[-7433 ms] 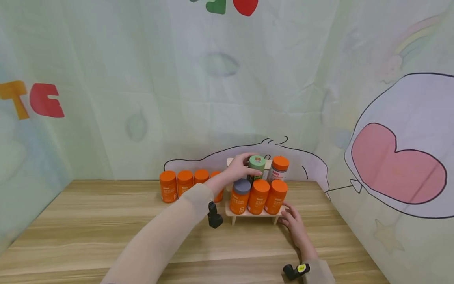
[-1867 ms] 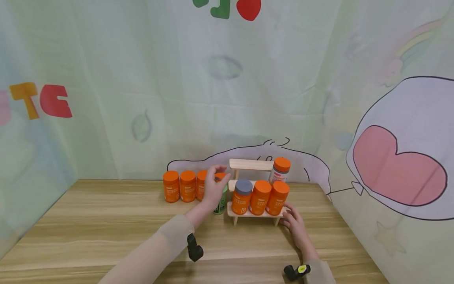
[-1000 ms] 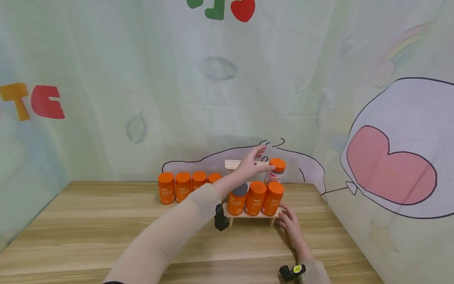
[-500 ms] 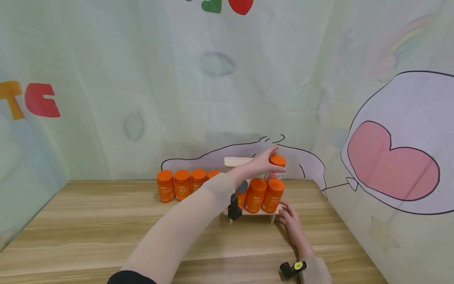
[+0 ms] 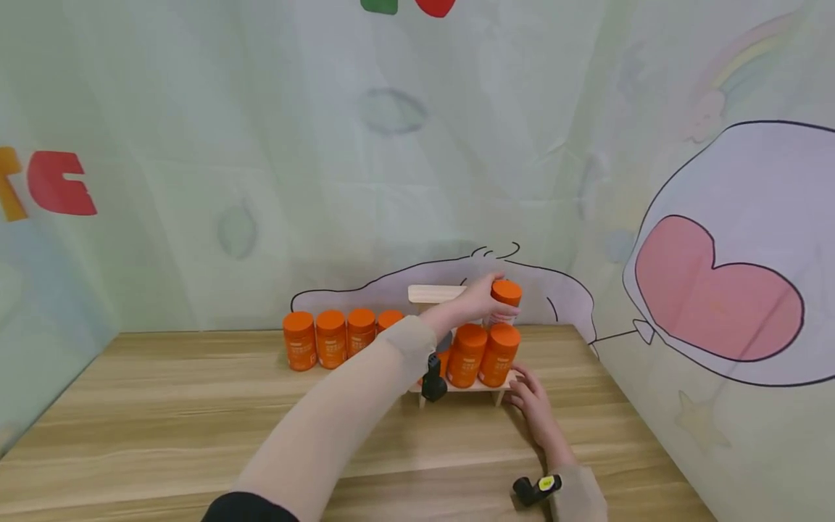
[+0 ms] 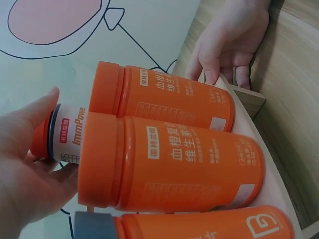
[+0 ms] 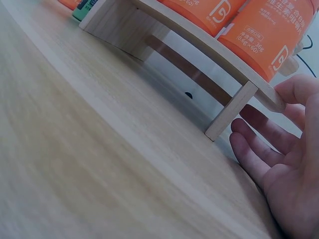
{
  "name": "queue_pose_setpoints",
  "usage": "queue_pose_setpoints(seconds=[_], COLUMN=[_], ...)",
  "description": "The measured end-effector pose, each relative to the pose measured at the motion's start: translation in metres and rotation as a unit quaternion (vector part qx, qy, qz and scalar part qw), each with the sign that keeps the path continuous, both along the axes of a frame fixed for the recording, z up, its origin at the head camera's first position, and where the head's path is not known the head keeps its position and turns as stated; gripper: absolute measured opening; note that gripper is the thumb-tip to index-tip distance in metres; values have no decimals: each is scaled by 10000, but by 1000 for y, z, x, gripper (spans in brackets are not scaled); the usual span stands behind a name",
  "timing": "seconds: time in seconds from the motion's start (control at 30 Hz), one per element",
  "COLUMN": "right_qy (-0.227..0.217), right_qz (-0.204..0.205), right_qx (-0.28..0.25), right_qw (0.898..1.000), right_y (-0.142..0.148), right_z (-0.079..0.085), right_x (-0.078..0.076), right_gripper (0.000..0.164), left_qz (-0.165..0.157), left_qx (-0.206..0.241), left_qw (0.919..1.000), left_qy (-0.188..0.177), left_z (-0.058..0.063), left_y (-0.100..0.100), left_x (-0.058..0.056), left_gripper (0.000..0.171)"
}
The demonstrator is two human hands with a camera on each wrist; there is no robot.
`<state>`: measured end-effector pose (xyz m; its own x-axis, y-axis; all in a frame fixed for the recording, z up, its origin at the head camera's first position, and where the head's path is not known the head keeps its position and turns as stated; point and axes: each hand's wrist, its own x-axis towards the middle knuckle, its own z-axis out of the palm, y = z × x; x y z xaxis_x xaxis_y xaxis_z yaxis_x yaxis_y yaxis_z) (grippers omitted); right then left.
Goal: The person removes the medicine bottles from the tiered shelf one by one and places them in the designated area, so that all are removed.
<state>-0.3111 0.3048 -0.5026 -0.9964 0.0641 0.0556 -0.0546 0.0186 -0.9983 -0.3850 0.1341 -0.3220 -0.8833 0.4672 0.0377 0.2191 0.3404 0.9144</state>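
A small tiered wooden display shelf (image 5: pixel 435 293) stands on the table, bearing upright supplement bottles. My left hand (image 5: pixel 475 299) reaches over the front row and grips a white-labelled bottle (image 6: pixel 70 132) with an orange cap, its fingers and thumb on either side near the top. In front of it on the lowest board (image 7: pixel 214 50) are two orange bottles (image 5: pixel 466 357) and an orange bottle with a grey cap (image 6: pixel 94 226), which my left arm partly hides in the head view. My right hand (image 5: pixel 535 407) holds the board's right end, thumb at the edge and fingers below.
Several orange bottles (image 5: pixel 299 342) line up on the table left of the shelf; my left sleeve covers part of that row. A green bottle (image 7: pixel 83 9) stands at the shelf's left side. Behind everything hangs a printed curtain (image 5: pixel 196 217), with another stretch along the right side.
My left hand has moved the green-capped bottle off the shelf to the table at left, then come back rightward and closed round the white-labelled bottle. The right hand has stayed at the shelf's end.
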Motion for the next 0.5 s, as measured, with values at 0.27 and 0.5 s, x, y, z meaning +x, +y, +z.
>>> queue_pose_setpoints(seconds=[0.27,0.5], right_qy=[104,10], right_qz=[-1,11], right_qx=[-62,39], right_qw=[9999,10000], right_y=[0,0], right_z=[0,1], right_x=[0,0], right_gripper=[44,46], left_qz=[73,217], left_qx=[-68,20], left_qw=[9999,9997], left_qy=[77,81], left_z=[-6,-7], left_y=[0,1], left_x=[-2,-2], left_gripper=[75,69])
